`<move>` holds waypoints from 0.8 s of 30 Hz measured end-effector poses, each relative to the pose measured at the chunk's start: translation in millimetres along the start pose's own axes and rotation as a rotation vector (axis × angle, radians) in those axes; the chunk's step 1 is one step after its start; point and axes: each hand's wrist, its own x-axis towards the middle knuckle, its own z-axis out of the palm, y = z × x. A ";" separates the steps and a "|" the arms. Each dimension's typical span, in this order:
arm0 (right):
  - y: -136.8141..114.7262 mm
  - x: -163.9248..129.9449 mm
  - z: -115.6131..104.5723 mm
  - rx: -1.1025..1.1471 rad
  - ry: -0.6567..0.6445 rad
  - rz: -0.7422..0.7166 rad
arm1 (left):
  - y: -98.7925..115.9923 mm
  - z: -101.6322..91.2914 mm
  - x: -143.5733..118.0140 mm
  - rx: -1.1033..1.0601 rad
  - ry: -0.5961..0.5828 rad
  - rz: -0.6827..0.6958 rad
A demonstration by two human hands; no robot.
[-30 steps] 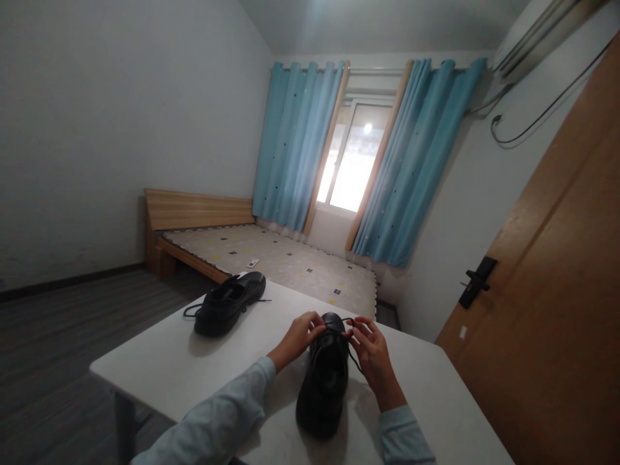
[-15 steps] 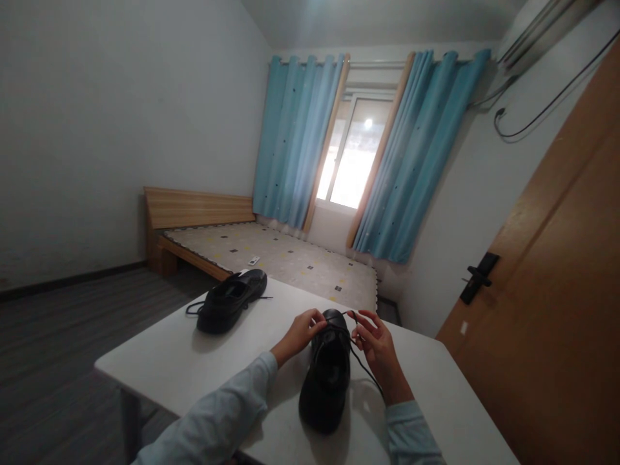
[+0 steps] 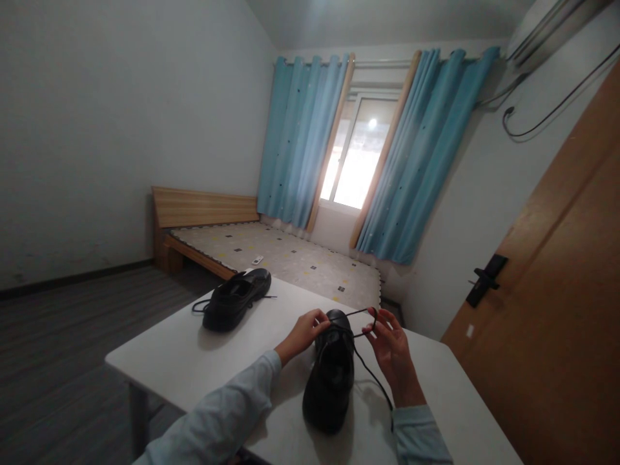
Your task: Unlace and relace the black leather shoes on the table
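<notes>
A black lace-up shoe point(image 3: 330, 381) rests on the white table point(image 3: 271, 426), its heel toward me and its toe pointing away. My right hand point(image 3: 391, 342) pinches a black shoelace point(image 3: 364, 311), drawn out in a loop to the right of the shoe. A loose length of lace hangs down beside my right wrist. At the left side of the shoe's front, my left hand point(image 3: 306, 330) has thumb and fingers closed near the lacing. What lies between those left fingertips is too small to make out. A second black shoe point(image 3: 232, 302) stands farther back on the left, its laces loose.
Beyond the table stands a bed with a patterned mattress point(image 3: 290, 258), and a small white remote point(image 3: 258, 260) lies on it. A wooden door point(image 3: 547, 310) with a black handle is at the right. Blue curtains point(image 3: 298, 142) flank the window.
My right hand has moved to the right, drawing the shoelace out into a wider loop. My left hand stays by the shoe's front. The whole view has shifted slightly.
</notes>
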 end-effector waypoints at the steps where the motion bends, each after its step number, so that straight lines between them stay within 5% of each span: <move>1: -2.7 -0.2 -0.9 -0.013 -0.001 -0.020 | 0.5 -0.2 -0.4 -0.010 -0.002 -0.003; 12: -33.7 0.9 -17.0 -0.221 0.196 -0.239 | 1.9 -1.1 -1.3 -0.013 -0.005 -0.006; 18: -17.0 5.6 -28.6 -1.070 0.454 -0.544 | -0.3 0.2 -0.6 -0.016 0.002 0.003; 21: -8.5 5.6 -26.5 -1.319 0.442 -0.658 | -0.3 0.5 -0.7 -0.013 0.007 0.002; 24: 1.2 3.3 -18.7 -1.313 0.243 -0.602 | 0.7 0.7 -1.0 -0.010 0.007 0.005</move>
